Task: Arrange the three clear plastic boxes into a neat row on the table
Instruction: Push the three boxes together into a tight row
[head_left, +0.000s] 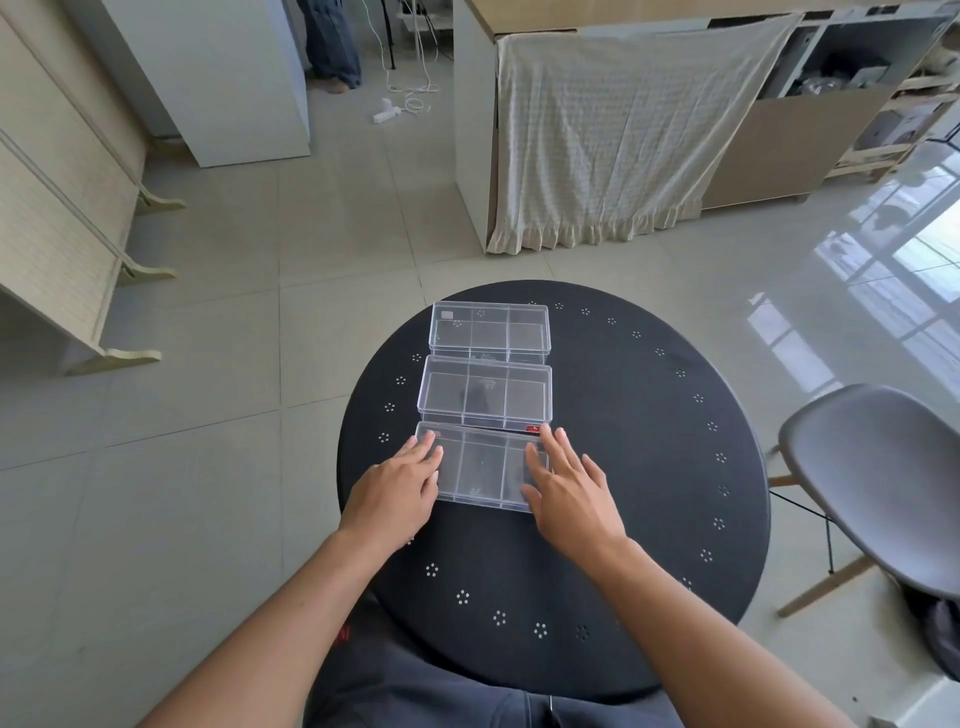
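Observation:
Three clear plastic boxes with inner dividers lie one behind another on the round black table (649, 467). The far box (489, 331) and the middle box (484, 393) sit close together, edges roughly in line. The near box (483, 467), with a small red label at its back right corner, lies just in front of the middle one. My left hand (400, 488) rests flat against its left end. My right hand (569, 483) lies with spread fingers over its right end. Both hands touch the box without lifting it.
A grey chair (878, 488) stands right of the table. Beyond lie a tiled floor, a cabinet draped with cream cloth (613, 135), a white cabinet (218, 78) and a person's legs (332, 47) by loose cables.

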